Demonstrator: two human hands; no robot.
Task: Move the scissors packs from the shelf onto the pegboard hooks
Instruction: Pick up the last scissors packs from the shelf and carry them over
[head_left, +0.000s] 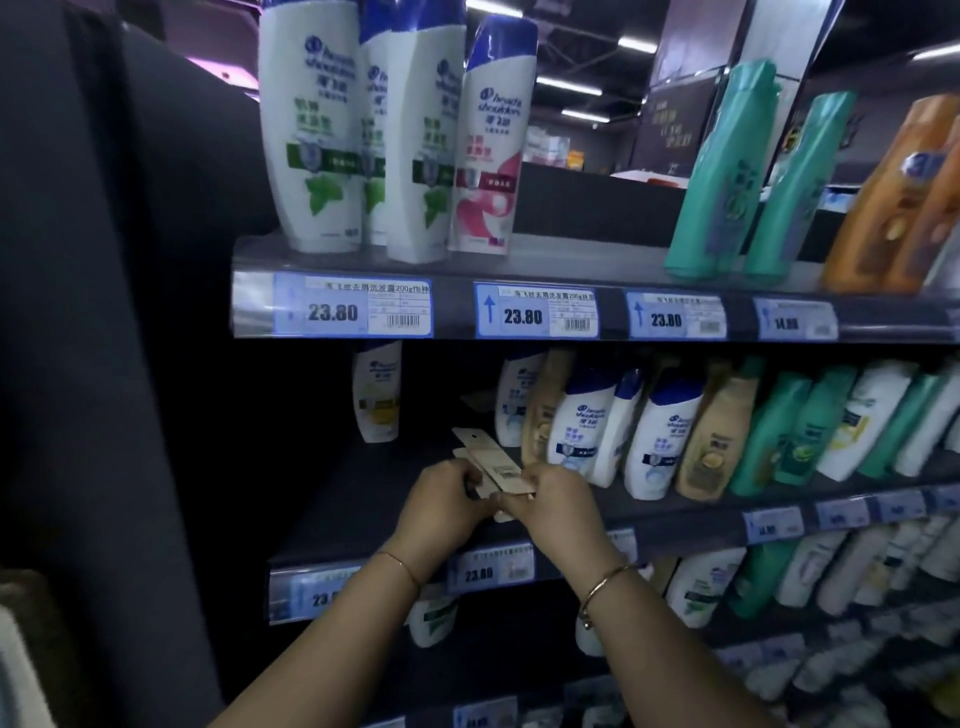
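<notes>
Dim shampoo aisle, second shelf. Left hand and right hand both clamped on stacked scissors packs. Risk: fanned cards slipping during lift.

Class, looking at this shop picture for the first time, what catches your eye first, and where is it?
At lower centre, the left hand and right hand together grip flat card packs over the second shelf. On the top shelf, upper left, tall white shampoo bottles stand above blue price tags.
</notes>
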